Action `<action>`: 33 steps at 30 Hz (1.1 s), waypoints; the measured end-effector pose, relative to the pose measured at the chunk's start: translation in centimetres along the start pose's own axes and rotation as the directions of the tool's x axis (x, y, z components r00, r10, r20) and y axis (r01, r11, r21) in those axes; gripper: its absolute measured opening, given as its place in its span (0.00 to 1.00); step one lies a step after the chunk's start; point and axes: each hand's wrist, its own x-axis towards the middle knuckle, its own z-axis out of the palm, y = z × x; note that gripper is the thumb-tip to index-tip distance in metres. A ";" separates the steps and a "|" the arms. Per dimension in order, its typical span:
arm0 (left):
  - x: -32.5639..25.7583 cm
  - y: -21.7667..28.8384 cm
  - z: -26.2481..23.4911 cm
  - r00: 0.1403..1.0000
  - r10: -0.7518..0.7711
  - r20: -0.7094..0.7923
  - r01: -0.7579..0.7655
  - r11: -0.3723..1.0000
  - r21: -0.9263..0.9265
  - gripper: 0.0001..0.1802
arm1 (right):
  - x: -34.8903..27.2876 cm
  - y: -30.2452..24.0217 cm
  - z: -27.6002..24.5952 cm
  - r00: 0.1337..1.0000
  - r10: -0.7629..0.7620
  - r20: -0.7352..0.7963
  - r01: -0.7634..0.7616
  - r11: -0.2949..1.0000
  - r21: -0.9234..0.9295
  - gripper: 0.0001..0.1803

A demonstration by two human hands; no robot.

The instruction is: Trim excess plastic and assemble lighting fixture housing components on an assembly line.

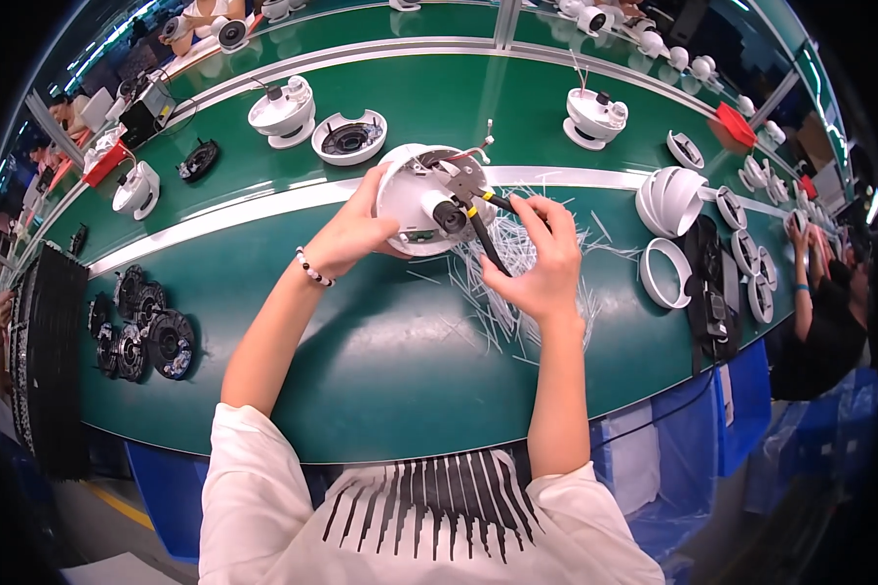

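Note:
My left hand (353,229) grips a white round camera housing (400,200) by its left side and holds it tilted above the table. A black lens barrel (449,216) shows inside it, and a thin wire with a small connector sticks up at its top. In my right hand (546,258) is a pair of cutting pliers (486,229) with black and yellow handles. Its metal jaws reach into the housing's open right side; what lies between them is too small to make out. Below and behind the pliers spreads a pile of cut white plastic strips (507,263).
Several black round parts (171,343) lie at the left beside a tall black stack (49,361). White camera units (595,117) stand on the green conveyor (439,97) beyond. Stacked white rings (668,200) and a black device (714,292) are at the right. Other people work nearby.

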 end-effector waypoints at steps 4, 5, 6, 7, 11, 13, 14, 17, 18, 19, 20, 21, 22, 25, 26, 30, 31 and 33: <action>0.3 -0.2 -0.1 1.000 -0.021 -0.006 0.021 1.000 -0.001 0.40 | 0.0 0.2 -0.6 1.000 0.003 0.031 -0.002 1.000 -0.029 0.30; 0.3 -0.3 -0.1 1.000 -0.008 -0.001 0.008 1.000 -0.007 0.40 | 0.0 0.2 -0.7 0.999 0.004 0.032 -0.003 1.000 -0.029 0.30; 0.3 -0.4 -0.2 1.000 0.005 0.003 -0.005 1.000 -0.012 0.39 | -0.1 0.2 -0.8 0.999 0.014 0.048 -0.012 0.999 -0.036 0.30; 0.3 -0.5 -0.2 1.000 0.004 0.003 -0.004 1.000 -0.012 0.39 | -0.1 0.3 -0.8 0.998 0.023 0.065 -0.021 0.999 -0.043 0.30; 0.3 -0.6 0.0 1.000 0.012 0.021 -0.012 1.000 0.014 0.39 | -0.1 0.0 -0.6 0.998 0.015 0.060 -0.012 0.999 -0.050 0.30; 0.4 -0.9 0.2 0.999 0.026 0.035 -0.026 0.999 0.021 0.39 | -0.1 0.0 -0.4 0.999 0.017 0.046 -0.014 0.997 -0.073 0.30; 0.4 -0.8 0.3 0.999 0.027 0.033 -0.027 0.999 0.021 0.39 | 0.0 -0.1 -0.4 0.999 0.016 0.046 -0.013 0.997 -0.072 0.30; 0.3 -0.7 0.4 0.999 -0.020 0.037 0.019 0.999 0.042 0.41 | 0.0 -0.2 -0.2 0.999 0.021 0.045 -0.017 0.997 -0.079 0.29; 0.5 -0.8 0.3 0.999 -0.006 0.036 0.004 0.999 0.048 0.40 | -0.2 0.0 0.0 0.999 0.031 0.038 -0.028 0.998 -0.063 0.28; 0.5 -0.9 0.3 0.999 0.009 0.033 -0.011 0.998 0.055 0.40 | -0.3 0.0 0.2 0.999 0.040 0.032 -0.038 0.998 -0.044 0.27; 0.5 -1.0 0.2 0.999 0.009 0.031 -0.011 0.998 0.055 0.40 | -0.3 -0.1 0.2 0.999 0.038 0.032 -0.037 0.998 -0.042 0.27; 0.4 -1.1 0.1 0.999 0.018 0.045 -0.019 1.000 0.021 0.40 | -0.4 -0.3 0.2 0.996 0.080 0.050 -0.080 0.997 0.001 0.26; 0.5 -1.1 0.1 0.998 0.030 0.057 -0.029 0.999 -0.014 0.40 | -0.5 -0.4 0.2 0.990 0.120 0.070 -0.123 0.992 0.043 0.26; 0.4 -0.9 0.0 1.000 0.006 0.008 -0.006 1.000 -0.007 0.40 | -0.3 -0.9 -0.1 0.985 0.144 0.100 -0.149 0.988 0.048 0.26; 0.3 -0.8 -0.1 1.000 0.011 0.000 -0.011 1.000 -0.003 0.40 | -0.2 -1.2 -0.1 0.979 0.168 0.120 -0.176 0.982 0.065 0.26; -0.1 0.1 0.2 0.999 -0.035 -0.028 0.032 0.994 -0.101 0.40 | 0.0 -1.9 -0.8 0.984 0.167 0.053 -0.173 0.977 0.127 0.26; -0.2 0.0 -0.1 0.998 -0.027 -0.057 0.022 0.996 -0.089 0.40 | 0.1 -2.4 -1.0 0.982 0.181 0.056 -0.188 0.971 0.149 0.27; -0.7 0.4 -0.2 0.997 -0.010 -0.071 0.001 0.992 -0.127 0.40 | 0.2 -3.3 -1.8 0.982 0.185 0.045 -0.190 0.969 0.161 0.27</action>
